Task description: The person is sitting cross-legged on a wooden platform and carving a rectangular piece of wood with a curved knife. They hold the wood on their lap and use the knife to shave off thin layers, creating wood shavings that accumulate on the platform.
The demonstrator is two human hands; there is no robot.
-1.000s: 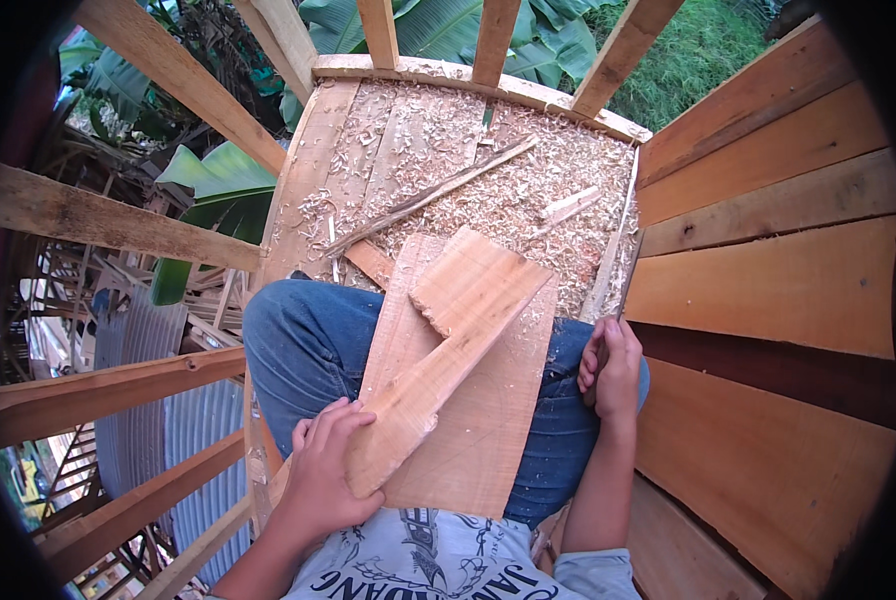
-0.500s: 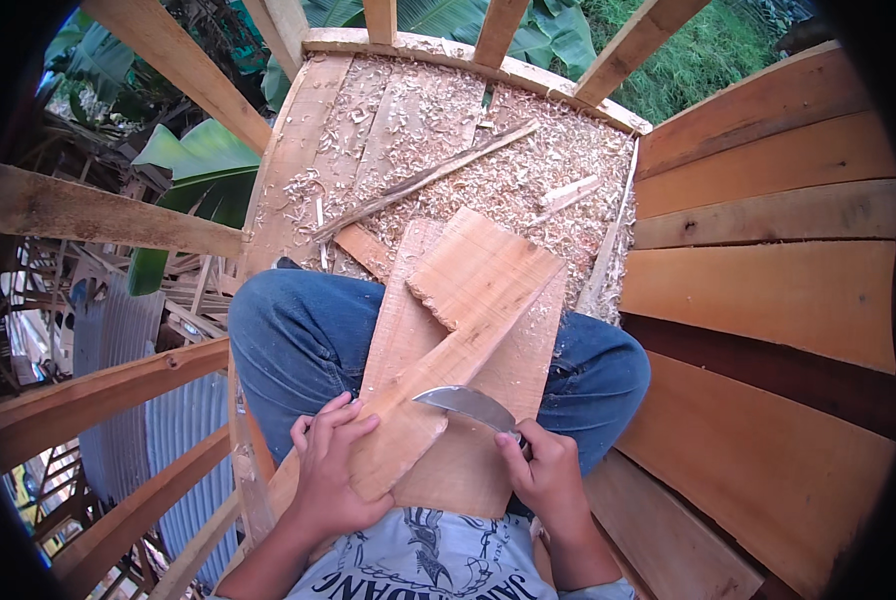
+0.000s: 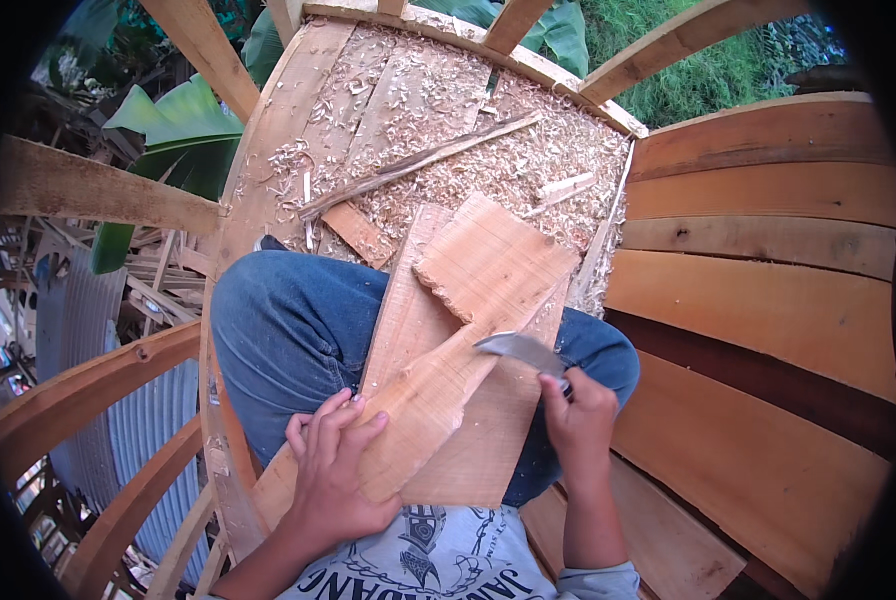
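Across my lap lies a flat wide board (image 3: 483, 455), and on top of it a carved wooden piece (image 3: 438, 385) slants from lower left to upper right. This piece has a broad square far end and a notch where it narrows. My left hand (image 3: 336, 470) grips its near end, fingers along the left edge and thumb on the other side. In my right hand (image 3: 578, 415) is a knife with a curved blade (image 3: 523, 350). The blade's tip rests at the right edge of the narrow part, or just over it; contact cannot be made out. The fingers hide the knife's handle.
Wood shavings (image 3: 438, 110) cover the plank floor ahead. A long stick (image 3: 418, 165), a short board (image 3: 358, 232) and a pale offcut (image 3: 566, 187) lie among them. Slatted wooden railing (image 3: 108, 190) stands left and ahead; a plank wall (image 3: 758, 300) rises on the right.
My right hand and the knife have moved up and to the right, away from the near part of the carved piece toward its narrow part. My left hand keeps its grip.
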